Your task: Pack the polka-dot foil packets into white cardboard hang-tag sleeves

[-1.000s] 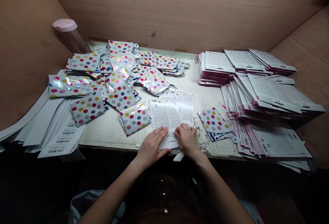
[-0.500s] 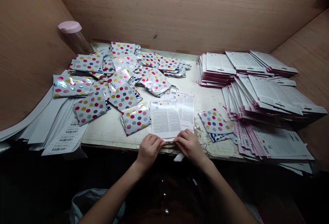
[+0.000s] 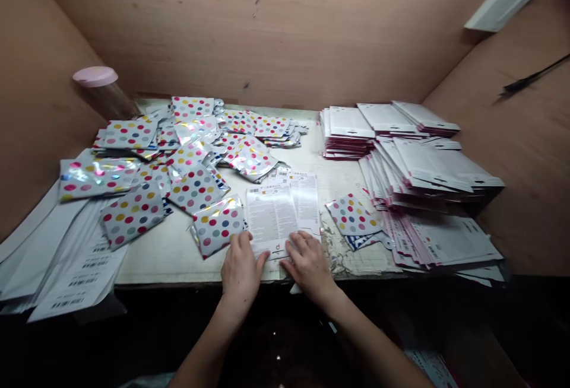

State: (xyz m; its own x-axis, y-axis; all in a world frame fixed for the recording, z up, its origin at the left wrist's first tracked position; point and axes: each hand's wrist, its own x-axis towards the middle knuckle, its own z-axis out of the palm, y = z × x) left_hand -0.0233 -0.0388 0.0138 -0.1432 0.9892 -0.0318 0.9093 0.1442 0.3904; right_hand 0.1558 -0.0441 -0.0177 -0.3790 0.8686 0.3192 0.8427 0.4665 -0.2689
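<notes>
Head view: left hand (image 3: 241, 270) and right hand (image 3: 310, 264), two half-open grips, rest on one printed card (image 3: 271, 216).

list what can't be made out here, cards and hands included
All in the head view:
Front card: fine print too small to read.
Rear card: left part hidden behind the front card.
Right hand: its back hides the palm.
White sheets: some left ends cut off by the left edge.
</notes>
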